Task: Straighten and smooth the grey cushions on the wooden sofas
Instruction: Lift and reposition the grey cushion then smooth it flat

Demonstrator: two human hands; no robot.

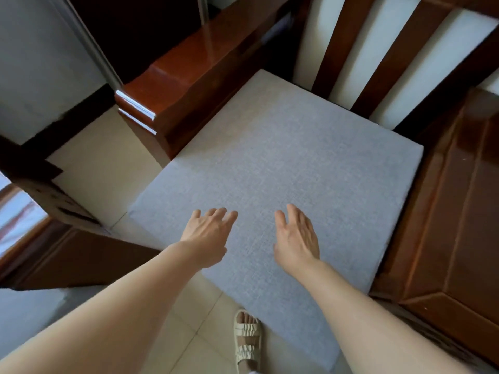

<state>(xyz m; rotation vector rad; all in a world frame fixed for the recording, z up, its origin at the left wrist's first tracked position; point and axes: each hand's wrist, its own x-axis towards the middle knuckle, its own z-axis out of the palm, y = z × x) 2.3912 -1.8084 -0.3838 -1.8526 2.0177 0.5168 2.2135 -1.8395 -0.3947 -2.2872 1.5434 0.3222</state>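
A flat grey seat cushion [291, 163] lies on a dark wooden sofa [445, 225], filling the seat between the two armrests. Both my hands reach over its front half, palms down with fingers spread. My left hand [208, 236] is near the cushion's front left part, and my right hand [295, 238] is a little to its right. Neither hand holds anything. Whether the palms touch the fabric is not clear. The cushion's surface looks flat and without folds.
The left wooden armrest [172, 85] and the wide right armrest [459, 211] flank the cushion. A slatted wooden backrest [340, 41] stands behind it. Another wooden piece [67, 252] sits at lower left on the beige tiled floor [102, 168]. My sandalled foot [247, 338] stands by the cushion's front edge.
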